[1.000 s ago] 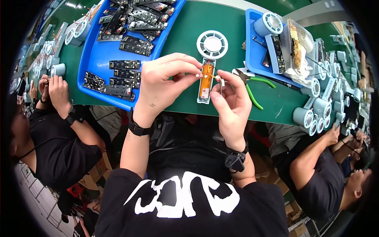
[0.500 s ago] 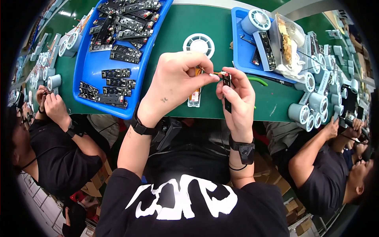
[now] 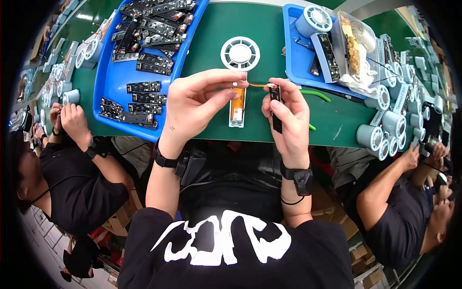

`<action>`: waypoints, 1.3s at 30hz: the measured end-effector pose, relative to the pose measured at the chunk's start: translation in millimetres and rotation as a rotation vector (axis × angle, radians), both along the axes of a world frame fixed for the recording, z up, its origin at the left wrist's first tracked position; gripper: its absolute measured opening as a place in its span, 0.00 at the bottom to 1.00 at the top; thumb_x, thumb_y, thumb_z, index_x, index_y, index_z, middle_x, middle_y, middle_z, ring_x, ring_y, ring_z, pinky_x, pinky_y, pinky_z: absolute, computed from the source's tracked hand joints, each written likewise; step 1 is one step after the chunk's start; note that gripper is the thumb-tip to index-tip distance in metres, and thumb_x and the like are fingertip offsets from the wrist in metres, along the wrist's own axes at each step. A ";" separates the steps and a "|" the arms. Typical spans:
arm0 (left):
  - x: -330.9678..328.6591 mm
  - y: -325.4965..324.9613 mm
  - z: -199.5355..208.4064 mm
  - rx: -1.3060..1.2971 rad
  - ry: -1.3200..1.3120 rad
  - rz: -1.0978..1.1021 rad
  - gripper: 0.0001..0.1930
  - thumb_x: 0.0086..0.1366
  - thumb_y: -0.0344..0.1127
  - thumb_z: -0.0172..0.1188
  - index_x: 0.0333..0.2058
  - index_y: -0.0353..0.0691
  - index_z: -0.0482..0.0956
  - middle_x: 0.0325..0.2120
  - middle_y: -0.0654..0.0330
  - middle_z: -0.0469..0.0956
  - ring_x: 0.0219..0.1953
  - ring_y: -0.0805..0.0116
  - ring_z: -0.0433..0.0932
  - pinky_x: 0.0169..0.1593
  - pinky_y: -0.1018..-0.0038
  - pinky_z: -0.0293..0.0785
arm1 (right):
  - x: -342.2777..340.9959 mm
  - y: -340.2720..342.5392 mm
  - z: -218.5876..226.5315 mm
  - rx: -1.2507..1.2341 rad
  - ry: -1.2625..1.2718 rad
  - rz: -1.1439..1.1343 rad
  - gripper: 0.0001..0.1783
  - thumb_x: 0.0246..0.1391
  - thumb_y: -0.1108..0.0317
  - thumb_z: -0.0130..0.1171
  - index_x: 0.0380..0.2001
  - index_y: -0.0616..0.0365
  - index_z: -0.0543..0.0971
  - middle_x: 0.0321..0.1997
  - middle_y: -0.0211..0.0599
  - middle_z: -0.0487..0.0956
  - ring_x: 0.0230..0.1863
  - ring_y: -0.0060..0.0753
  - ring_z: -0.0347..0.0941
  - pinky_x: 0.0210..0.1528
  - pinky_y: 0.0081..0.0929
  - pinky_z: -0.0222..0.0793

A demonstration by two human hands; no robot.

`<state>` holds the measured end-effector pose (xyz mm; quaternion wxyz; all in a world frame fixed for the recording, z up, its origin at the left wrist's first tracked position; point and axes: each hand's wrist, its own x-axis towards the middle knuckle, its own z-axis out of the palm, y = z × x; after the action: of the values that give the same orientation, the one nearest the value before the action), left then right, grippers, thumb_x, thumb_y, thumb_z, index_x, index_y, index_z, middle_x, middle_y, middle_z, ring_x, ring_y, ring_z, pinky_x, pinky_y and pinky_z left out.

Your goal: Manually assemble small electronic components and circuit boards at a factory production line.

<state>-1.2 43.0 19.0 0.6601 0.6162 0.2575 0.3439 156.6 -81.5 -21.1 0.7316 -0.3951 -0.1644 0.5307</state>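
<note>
My right hand [image 3: 291, 108] grips a narrow black circuit board [image 3: 276, 118] upright, thumb across its face. From the board's top, thin red and yellow wires [image 3: 258, 85] run across to my left hand [image 3: 195, 103]. Its fingertips pinch the wires near a small white connector [image 3: 235, 84]. Below and behind my hands lies a pale handheld fan [image 3: 240, 54], its round slotted head toward the far side. The fan's opened handle shows an orange-and-white battery [image 3: 237, 108], partly covered by my left fingers.
At left stands a blue tray [image 3: 108, 86] of black circuit boards. A smaller blue tray [image 3: 294, 72] at right holds fan parts and a clear container. Green cable ends [image 3: 317, 95] lie beside my right hand. More fans [image 3: 369, 137] crowd the right. Co-workers sit on both sides.
My left hand has moved left and away from the board, drawing the wires out between my hands. The fan's handle is more exposed. My right hand keeps the board nearly in place.
</note>
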 end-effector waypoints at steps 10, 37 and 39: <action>0.3 5.5 7.4 0.463 0.257 -0.063 0.08 0.60 0.21 0.66 0.39 0.33 0.85 0.36 0.54 0.86 0.36 0.65 0.86 0.38 0.76 0.83 | 0.2 -3.7 0.6 0.023 -0.029 0.023 0.22 0.59 0.80 0.59 0.57 0.66 0.74 0.51 0.37 0.76 0.41 0.21 0.74 0.44 0.19 0.71; 24.4 -13.9 -2.7 0.747 0.363 0.129 0.07 0.57 0.21 0.70 0.34 0.34 0.84 0.32 0.57 0.81 0.32 0.66 0.83 0.34 0.75 0.80 | -13.5 -3.6 -4.7 0.081 -0.241 -0.106 0.18 0.62 0.79 0.59 0.55 0.66 0.75 0.49 0.34 0.77 0.45 0.22 0.77 0.49 0.21 0.73; 25.8 -15.5 -11.0 0.743 0.293 0.141 0.08 0.55 0.19 0.70 0.34 0.34 0.83 0.32 0.58 0.80 0.32 0.64 0.81 0.33 0.73 0.78 | -14.0 -3.5 -5.4 0.077 -0.233 -0.101 0.18 0.62 0.79 0.60 0.55 0.66 0.75 0.49 0.34 0.77 0.45 0.22 0.77 0.49 0.21 0.73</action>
<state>24.7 27.5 8.0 0.3237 0.8361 0.2486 0.3666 142.6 -85.0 -26.5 0.7481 -0.4334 -0.2485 0.4368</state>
